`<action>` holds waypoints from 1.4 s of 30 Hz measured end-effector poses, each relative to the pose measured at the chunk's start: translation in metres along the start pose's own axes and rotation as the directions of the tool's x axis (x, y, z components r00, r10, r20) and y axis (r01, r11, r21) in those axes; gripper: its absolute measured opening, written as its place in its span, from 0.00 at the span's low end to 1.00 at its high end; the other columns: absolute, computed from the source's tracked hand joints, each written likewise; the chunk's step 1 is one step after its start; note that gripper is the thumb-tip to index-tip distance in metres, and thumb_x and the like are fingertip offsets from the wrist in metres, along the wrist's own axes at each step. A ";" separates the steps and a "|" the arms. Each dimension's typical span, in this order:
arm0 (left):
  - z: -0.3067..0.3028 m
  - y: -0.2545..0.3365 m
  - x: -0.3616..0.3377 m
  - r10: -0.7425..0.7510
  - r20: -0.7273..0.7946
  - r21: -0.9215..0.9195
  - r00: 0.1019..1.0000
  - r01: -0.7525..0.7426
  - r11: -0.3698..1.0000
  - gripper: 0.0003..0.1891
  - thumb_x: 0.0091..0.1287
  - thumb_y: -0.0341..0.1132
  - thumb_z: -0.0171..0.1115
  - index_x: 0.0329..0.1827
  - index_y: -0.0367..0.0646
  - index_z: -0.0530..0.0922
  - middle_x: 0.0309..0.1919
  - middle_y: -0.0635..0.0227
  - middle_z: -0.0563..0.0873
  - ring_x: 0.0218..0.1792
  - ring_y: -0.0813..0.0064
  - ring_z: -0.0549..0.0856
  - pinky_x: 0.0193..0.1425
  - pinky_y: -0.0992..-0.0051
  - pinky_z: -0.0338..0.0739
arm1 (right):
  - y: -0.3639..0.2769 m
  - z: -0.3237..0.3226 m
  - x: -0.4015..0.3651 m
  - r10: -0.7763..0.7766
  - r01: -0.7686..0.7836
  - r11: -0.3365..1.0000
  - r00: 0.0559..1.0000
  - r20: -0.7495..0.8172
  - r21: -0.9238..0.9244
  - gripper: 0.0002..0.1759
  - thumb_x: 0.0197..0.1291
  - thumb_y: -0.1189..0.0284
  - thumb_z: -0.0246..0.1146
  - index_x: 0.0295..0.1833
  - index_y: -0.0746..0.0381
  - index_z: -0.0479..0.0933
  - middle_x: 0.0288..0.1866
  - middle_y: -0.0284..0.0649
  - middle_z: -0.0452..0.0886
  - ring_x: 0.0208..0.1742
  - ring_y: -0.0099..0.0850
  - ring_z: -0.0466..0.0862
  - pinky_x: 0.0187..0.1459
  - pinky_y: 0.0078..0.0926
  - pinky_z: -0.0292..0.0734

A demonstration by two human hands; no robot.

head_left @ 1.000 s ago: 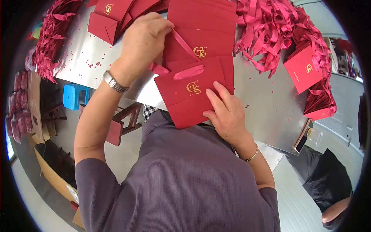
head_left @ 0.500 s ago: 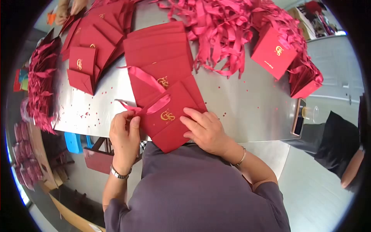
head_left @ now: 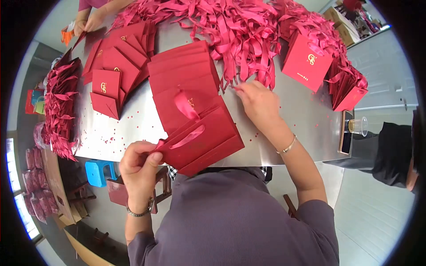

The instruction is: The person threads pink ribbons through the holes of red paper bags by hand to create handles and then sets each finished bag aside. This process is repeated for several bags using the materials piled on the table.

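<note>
My left hand [head_left: 140, 164] pinches the upper left corner of a dark red paper gift bag [head_left: 206, 144], which is tilted near the table's front edge. A pink ribbon handle [head_left: 188, 136] loops across the bag's face. Beneath and behind it lies an overlapping row of flat red bags [head_left: 179, 68]. Off to the right, my right hand [head_left: 262, 106] is closed at the fingertips on the end of a pink ribbon, at the lower edge of a large heap of ribbons [head_left: 248, 40].
Several red bags with gold lettering [head_left: 126, 60] are stacked at left. A bundle of ribboned bags [head_left: 61, 104] stands at the far left edge. Another bag [head_left: 307, 62] leans at right near a plastic cup [head_left: 358, 126]. Another person's hands [head_left: 91, 21] work at top left.
My right hand has left the bag and moved up and right to the ribbon heap. My left hand keeps hold of the bag, which has tilted.
</note>
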State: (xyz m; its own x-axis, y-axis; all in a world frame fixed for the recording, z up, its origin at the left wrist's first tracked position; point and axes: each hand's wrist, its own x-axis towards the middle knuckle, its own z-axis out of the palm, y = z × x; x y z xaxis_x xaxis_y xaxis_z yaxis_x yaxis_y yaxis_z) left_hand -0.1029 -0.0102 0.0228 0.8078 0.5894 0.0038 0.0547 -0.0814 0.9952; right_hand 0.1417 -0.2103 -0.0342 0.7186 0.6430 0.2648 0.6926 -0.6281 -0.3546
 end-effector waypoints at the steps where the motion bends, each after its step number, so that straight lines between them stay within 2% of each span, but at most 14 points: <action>1: -0.003 0.003 0.003 0.032 -0.011 -0.017 0.999 -0.032 0.999 0.06 0.65 0.19 0.64 0.42 0.35 0.77 0.37 0.68 0.82 0.34 0.82 0.82 0.39 0.81 0.80 | 0.005 -0.002 -0.005 -0.018 0.021 0.999 0.998 -0.065 0.041 0.11 0.62 0.67 0.63 0.46 0.61 0.76 0.38 0.43 0.81 0.36 0.48 0.83 0.37 0.41 0.79; 3: -0.010 0.004 0.018 0.116 0.079 -0.099 0.990 -0.108 0.989 0.06 0.65 0.19 0.63 0.42 0.35 0.75 0.37 0.67 0.80 0.35 0.79 0.82 0.42 0.78 0.80 | 0.013 -0.011 -0.016 -0.037 0.048 0.996 0.990 -0.137 0.079 0.10 0.63 0.68 0.62 0.46 0.61 0.76 0.38 0.43 0.82 0.35 0.48 0.83 0.37 0.41 0.79; 7: 0.003 0.006 0.050 0.180 0.223 -0.193 0.958 -0.137 0.971 0.07 0.65 0.18 0.60 0.43 0.35 0.75 0.38 0.66 0.80 0.36 0.77 0.82 0.43 0.77 0.80 | 0.007 -0.037 -0.040 0.394 -0.383 0.733 0.913 0.108 0.562 0.06 0.68 0.74 0.58 0.48 0.62 0.76 0.38 0.42 0.84 0.31 0.34 0.84 0.34 0.30 0.78; 12: 0.043 0.000 0.067 0.189 0.399 -0.463 0.897 0.019 0.886 0.09 0.65 0.16 0.59 0.44 0.37 0.75 0.42 0.66 0.81 0.40 0.78 0.83 0.45 0.77 0.82 | -0.023 -0.046 -0.048 0.295 -0.470 -0.159 0.817 0.496 0.868 0.18 0.71 0.76 0.58 0.64 0.63 0.72 0.48 0.37 0.81 0.48 0.21 0.81 0.50 0.18 0.78; 13: 0.053 -0.003 0.069 0.204 0.418 -0.543 0.885 0.063 0.837 0.09 0.65 0.16 0.59 0.45 0.38 0.75 0.43 0.66 0.80 0.41 0.78 0.83 0.45 0.76 0.83 | -0.031 -0.057 -0.052 0.018 -0.256 -0.152 0.965 0.261 0.955 0.21 0.70 0.75 0.59 0.67 0.64 0.70 0.55 0.39 0.79 0.56 0.23 0.79 0.57 0.23 0.77; 16: 0.079 -0.012 0.075 0.278 0.429 -0.670 0.859 0.097 0.736 0.08 0.67 0.19 0.61 0.46 0.38 0.75 0.44 0.65 0.80 0.41 0.76 0.83 0.46 0.74 0.84 | -0.047 -0.063 -0.061 0.014 -0.261 0.128 0.965 0.262 0.957 0.30 0.73 0.61 0.55 0.72 0.68 0.62 0.67 0.50 0.73 0.66 0.40 0.76 0.64 0.41 0.77; 17: 0.085 -0.010 0.073 0.257 0.426 -0.674 0.868 0.115 0.729 0.08 0.67 0.20 0.61 0.45 0.38 0.74 0.42 0.65 0.81 0.40 0.74 0.84 0.44 0.75 0.84 | -0.056 -0.075 -0.050 -0.159 -0.425 -0.637 0.889 0.429 0.644 0.31 0.72 0.58 0.55 0.70 0.70 0.65 0.61 0.55 0.77 0.60 0.43 0.80 0.57 0.38 0.82; 19: 0.091 0.001 0.069 0.235 0.493 -0.711 0.837 0.232 0.664 0.08 0.67 0.20 0.61 0.45 0.37 0.74 0.39 0.66 0.81 0.37 0.75 0.85 0.42 0.75 0.83 | -0.061 -0.078 -0.046 -0.159 -0.572 -0.178 0.820 0.551 0.800 0.23 0.73 0.65 0.55 0.67 0.66 0.70 0.49 0.43 0.82 0.44 0.32 0.85 0.46 0.28 0.83; 23: 0.090 0.001 0.067 0.201 0.476 -0.499 0.856 0.074 0.863 0.07 0.65 0.20 0.63 0.44 0.37 0.77 0.40 0.65 0.83 0.38 0.74 0.85 0.43 0.76 0.79 | -0.052 -0.080 -0.051 -0.143 -0.630 -0.444 0.752 0.644 0.637 0.22 0.72 0.63 0.56 0.62 0.69 0.74 0.41 0.42 0.83 0.34 0.26 0.83 0.31 0.18 0.77; 25: 0.087 0.003 0.064 0.406 0.272 0.076 0.873 -0.440 0.895 0.10 0.61 0.20 0.64 0.44 0.37 0.78 0.40 0.62 0.83 0.42 0.67 0.85 0.46 0.73 0.78 | -0.038 -0.064 -0.043 -0.170 -0.576 -0.506 0.797 0.580 0.643 0.17 0.75 0.67 0.54 0.58 0.69 0.75 0.46 0.38 0.83 0.40 0.22 0.82 0.42 0.19 0.79; 27: 0.069 -0.014 0.052 0.405 0.429 0.219 0.808 -0.528 0.821 0.14 0.57 0.23 0.68 0.46 0.39 0.79 0.45 0.59 0.82 0.50 0.60 0.82 0.54 0.66 0.76 | -0.032 -0.069 -0.045 0.364 -0.560 -0.040 0.763 0.534 0.827 0.14 0.76 0.69 0.53 0.54 0.68 0.75 0.45 0.35 0.82 0.42 0.19 0.80 0.46 0.18 0.77; 32: 0.049 -0.041 0.036 0.409 0.660 0.430 0.630 -0.763 0.482 0.14 0.52 0.32 0.69 0.43 0.44 0.81 0.54 0.57 0.80 0.62 0.53 0.76 0.66 0.53 0.68 | 0.003 -0.034 -0.039 0.446 -0.288 0.445 0.892 0.069 0.848 0.12 0.72 0.71 0.60 0.54 0.68 0.74 0.42 0.31 0.79 0.42 0.18 0.76 0.47 0.17 0.74; 35: 0.043 -0.045 0.059 0.518 0.462 0.677 0.720 -0.664 0.318 0.16 0.50 0.32 0.68 0.43 0.43 0.81 0.55 0.55 0.80 0.63 0.52 0.76 0.66 0.50 0.68 | -0.025 -0.020 -0.032 0.452 -0.316 0.597 0.892 0.017 0.738 0.15 0.66 0.71 0.65 0.52 0.69 0.75 0.39 0.33 0.78 0.41 0.20 0.75 0.46 0.19 0.73; 42: 0.035 -0.007 0.044 0.600 0.173 0.606 0.781 -0.565 0.560 0.17 0.54 0.18 0.66 0.49 0.36 0.81 0.49 0.54 0.82 0.47 0.55 0.82 0.51 0.64 0.77 | -0.054 -0.008 -0.038 0.399 -0.347 0.667 0.914 0.077 0.660 0.18 0.62 0.68 0.69 0.49 0.70 0.75 0.36 0.41 0.82 0.36 0.25 0.78 0.41 0.24 0.75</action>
State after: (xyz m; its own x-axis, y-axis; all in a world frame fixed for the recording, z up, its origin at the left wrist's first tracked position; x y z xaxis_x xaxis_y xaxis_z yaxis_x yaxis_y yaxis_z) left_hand -0.0472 -0.0114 0.0125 0.7651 0.2724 0.5835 -0.0696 -0.8658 0.4955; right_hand 0.0778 -0.2044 -0.0181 0.9283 0.3706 0.0311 0.1716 -0.3527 -0.9199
